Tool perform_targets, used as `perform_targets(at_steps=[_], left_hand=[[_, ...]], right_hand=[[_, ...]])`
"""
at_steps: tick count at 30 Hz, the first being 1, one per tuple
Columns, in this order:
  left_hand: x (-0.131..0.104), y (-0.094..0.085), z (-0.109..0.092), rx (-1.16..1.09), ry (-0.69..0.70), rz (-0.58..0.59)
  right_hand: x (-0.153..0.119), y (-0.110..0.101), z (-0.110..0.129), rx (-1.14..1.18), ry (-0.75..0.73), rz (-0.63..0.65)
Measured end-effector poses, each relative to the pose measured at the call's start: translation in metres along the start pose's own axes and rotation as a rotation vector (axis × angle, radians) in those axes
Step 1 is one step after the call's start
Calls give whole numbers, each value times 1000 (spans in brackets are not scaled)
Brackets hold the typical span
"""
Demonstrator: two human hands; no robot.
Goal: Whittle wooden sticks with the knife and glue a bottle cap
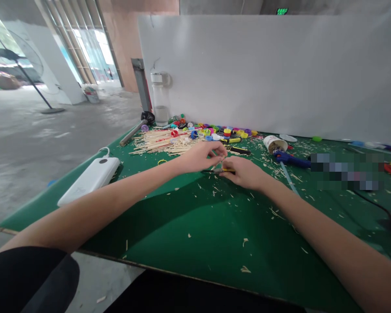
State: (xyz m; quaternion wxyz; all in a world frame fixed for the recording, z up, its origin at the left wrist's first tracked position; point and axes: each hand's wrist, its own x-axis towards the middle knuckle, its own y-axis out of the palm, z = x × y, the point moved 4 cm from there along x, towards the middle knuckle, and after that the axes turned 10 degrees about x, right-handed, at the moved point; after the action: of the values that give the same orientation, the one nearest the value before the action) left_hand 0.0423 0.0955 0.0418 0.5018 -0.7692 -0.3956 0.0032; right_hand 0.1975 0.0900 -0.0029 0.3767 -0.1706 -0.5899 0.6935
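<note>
Thin, pale wooden stick (218, 164) between our hands, low over the green tabletop (195, 226).
Our left hand (202, 156) pinches it; our right hand (245, 172) grips a yellow-handled, metal-bladed knife (228, 170). Should the blade slip along the wood, it could nick our nearby left fingertips.

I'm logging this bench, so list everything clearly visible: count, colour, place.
sticks: many, pale, back of table
caps: many, mixed colours, around sticks
shavings: many, pale, across table
blade tool: one, yellow and grey, right hand
thin strip: one, pale, between hands
tool handles: two, yellow and black, near caps
power bank: one, white, left
bottle: one, clear, back left
cup: one, white, tipped, back right
glue gun: one, blue, right
table: one, green, centre
board: one, white, behind table
fan: one, dark, floor
sleeve: one, black, left
left hand: one, bare, centre
right hand: one, bare, centre
</note>
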Motion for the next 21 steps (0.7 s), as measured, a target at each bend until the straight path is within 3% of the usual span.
perform_targets(at_steps=[10,14,21], left_hand=[[0,-1,29,-64,-104,-81],[-2,2,32,-133,-161,-94],[-4,4,29,-137,-210,-157]], right_hand=[[-18,-10,4,-19,62,-95],[-22,-14,1,-20,103,-143],[-15,-10,-2,5,66,-119]])
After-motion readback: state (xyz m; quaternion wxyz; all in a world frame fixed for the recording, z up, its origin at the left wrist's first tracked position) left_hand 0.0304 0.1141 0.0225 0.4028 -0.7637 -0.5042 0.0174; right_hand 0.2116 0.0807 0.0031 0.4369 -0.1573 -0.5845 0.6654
